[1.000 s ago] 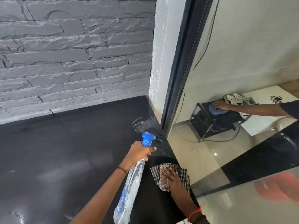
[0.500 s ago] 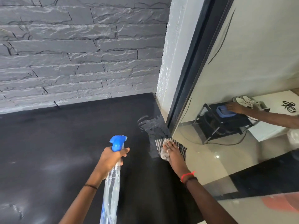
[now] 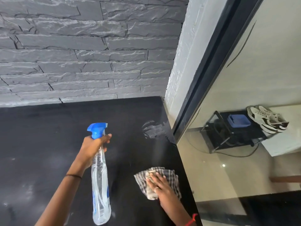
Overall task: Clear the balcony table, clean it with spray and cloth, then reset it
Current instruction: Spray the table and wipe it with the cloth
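Head view: left hand (image 3: 92, 145) gripping spray bottle (image 3: 99, 178); right hand (image 3: 160, 187) flat, pressing checked cloth (image 3: 173, 177) on black table (image 3: 48, 136); smear (image 3: 154, 129), possibly wet, near corner.

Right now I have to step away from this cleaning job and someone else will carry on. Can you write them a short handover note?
The left hand grips the spray bottle by its neck, above the table.
The right hand presses flat on the checked cloth near the table's right edge.
Done: spray applied; a wet smear lies by the far right corner.
Left: wipe the smear and the rest of the top, then reset the table.
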`<state>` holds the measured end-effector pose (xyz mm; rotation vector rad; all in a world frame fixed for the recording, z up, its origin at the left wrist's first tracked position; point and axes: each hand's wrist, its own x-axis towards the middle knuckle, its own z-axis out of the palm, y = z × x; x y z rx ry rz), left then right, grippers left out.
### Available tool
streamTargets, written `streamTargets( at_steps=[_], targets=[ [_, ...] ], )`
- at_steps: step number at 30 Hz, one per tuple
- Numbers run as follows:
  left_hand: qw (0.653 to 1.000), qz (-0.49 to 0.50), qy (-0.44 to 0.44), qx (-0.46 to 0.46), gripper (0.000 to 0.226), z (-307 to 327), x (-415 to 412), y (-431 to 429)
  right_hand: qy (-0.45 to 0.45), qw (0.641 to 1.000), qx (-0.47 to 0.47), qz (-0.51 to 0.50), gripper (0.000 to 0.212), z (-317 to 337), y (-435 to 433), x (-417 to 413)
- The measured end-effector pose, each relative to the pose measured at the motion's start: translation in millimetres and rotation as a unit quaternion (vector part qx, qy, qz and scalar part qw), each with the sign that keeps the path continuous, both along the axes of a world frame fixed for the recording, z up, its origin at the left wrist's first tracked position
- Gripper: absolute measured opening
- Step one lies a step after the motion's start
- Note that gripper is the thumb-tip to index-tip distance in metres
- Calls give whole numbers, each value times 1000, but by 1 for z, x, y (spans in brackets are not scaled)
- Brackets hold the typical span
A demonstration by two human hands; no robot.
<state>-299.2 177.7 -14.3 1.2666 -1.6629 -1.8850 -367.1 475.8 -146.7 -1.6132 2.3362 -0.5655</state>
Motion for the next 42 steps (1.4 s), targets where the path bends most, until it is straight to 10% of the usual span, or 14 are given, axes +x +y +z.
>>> streamTargets(
  at_steps=[11, 23, 34, 42],
  targets=[
    [1000, 3, -2, 11, 16, -7, -16, -2, -6, 990, 2, -141, 54, 25, -72, -160],
    [1000, 4, -17, 6, 18, -15, -25, -31, -21, 999, 19, 19, 63, -2, -98, -71],
    [1000, 5, -1, -2, 17, -7, -27, -65, -38, 988, 27, -149, 62, 31, -113, -204],
    [1000, 16, -6, -2, 17, -12, -18, -94, -31, 994, 56, -84, 62, 27, -222, -191]
  ],
)
